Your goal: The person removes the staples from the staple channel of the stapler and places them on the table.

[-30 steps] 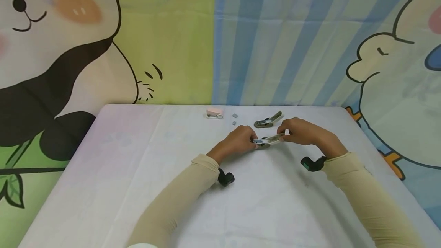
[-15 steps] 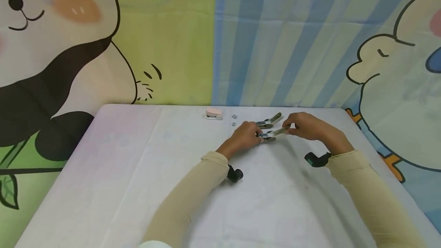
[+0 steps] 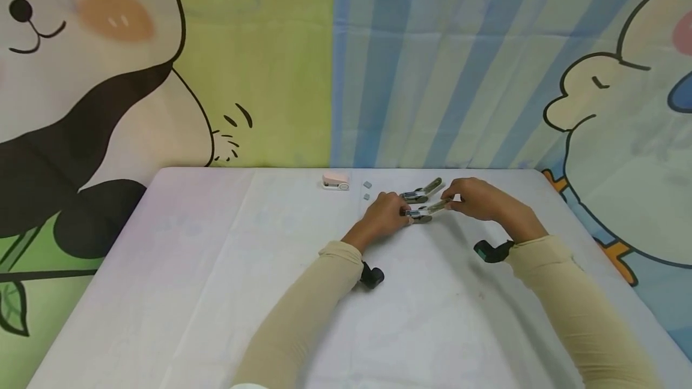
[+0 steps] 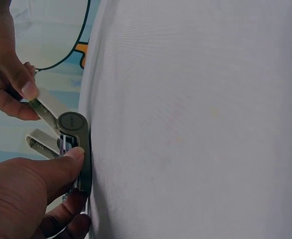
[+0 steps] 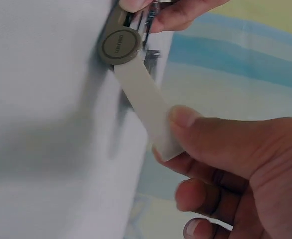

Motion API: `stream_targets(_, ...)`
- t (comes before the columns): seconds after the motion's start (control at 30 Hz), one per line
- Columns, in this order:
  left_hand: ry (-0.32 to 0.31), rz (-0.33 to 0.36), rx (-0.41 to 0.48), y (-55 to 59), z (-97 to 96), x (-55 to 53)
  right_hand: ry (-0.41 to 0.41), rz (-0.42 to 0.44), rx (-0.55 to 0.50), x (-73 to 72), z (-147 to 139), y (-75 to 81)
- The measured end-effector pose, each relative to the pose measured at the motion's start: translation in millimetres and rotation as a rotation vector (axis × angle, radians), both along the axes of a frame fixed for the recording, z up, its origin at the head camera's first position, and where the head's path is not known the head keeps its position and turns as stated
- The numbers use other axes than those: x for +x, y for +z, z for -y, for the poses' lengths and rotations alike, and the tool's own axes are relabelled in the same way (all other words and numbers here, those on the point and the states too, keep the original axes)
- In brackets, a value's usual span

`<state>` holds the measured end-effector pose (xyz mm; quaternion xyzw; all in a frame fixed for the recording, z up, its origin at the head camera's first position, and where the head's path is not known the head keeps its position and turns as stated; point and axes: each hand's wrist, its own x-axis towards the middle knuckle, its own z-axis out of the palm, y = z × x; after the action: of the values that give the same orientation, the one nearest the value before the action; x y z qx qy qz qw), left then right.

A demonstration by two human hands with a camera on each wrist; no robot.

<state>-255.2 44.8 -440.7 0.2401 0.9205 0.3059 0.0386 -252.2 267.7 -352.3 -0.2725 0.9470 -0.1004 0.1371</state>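
An olive-grey stapler point(image 3: 423, 215) is unfolded, its pale top arm swung up and to the right. My left hand point(image 3: 382, 215) pinches the base end, thumb lying along the metal staple channel in the left wrist view. Between thumb and forefinger, my right hand point(image 3: 478, 198) grips the tip of the raised arm point(image 5: 143, 94); the other fingers curl beneath it. Round hinge discs point(image 4: 72, 123) join the two parts. Just behind stands a second stapler point(image 3: 424, 191) of the same kind, also unfolded, untouched by the right hand. Left fingers partly hide the held stapler's base.
A small pink stapler point(image 3: 336, 181) sits near the table's back edge, left of the hands. Two little grey staple strips point(image 3: 367, 185) lie between it and the unfolded staplers. White cloth covers the table point(image 3: 216, 293), and a printed cartoon curtain point(image 3: 432, 65) hangs right behind.
Both hands have carried the held stapler slightly away and to the right, closer to the second stapler. Over the last half second they have hardly moved. Its arm stays raised.
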Motion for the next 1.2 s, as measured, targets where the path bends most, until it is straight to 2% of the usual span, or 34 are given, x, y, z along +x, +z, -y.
stream_targets(0.13,0.017,0.008,-0.024,-0.5,-4.0,0.7,-0.045,0.043,-0.021,-1.3,-5.7,-9.3)
stream_targets(0.33,0.021,0.023,-0.051,2.1,-1.6,0.9,-0.05,0.029,-0.012,-3.2,-3.9,-11.8)
stream_targets(0.47,-0.048,0.048,-0.049,4.0,1.9,-2.5,-0.028,0.028,0.033,-4.4,-1.4,-5.4)
stream_targets(0.6,-0.153,0.065,-0.001,-4.1,10.1,-10.4,-0.026,0.052,0.05,-6.2,3.3,4.7)
stream_targets(0.67,-0.172,0.103,0.025,-5.1,15.2,-12.4,-0.04,0.054,0.047,-6.8,5.3,10.9)
stream_targets(0.8,-0.128,0.172,0.036,2.5,27.0,-10.2,-0.046,0.009,0.002,-8.0,12.0,22.3)
stream_targets(0.9,-0.081,0.179,0.05,7.1,37.3,-9.8,-0.024,-0.026,-0.052,-8.0,22.6,28.0)
stream_targets(1.03,-0.039,0.142,0.094,12.8,49.5,-12.6,-0.008,-0.025,-0.087,-10.4,38.3,28.0)
stream_targets(1.2,0.009,0.073,0.176,28.2,64.9,-18.6,-0.034,0.014,-0.103,-17.6,57.3,18.8)
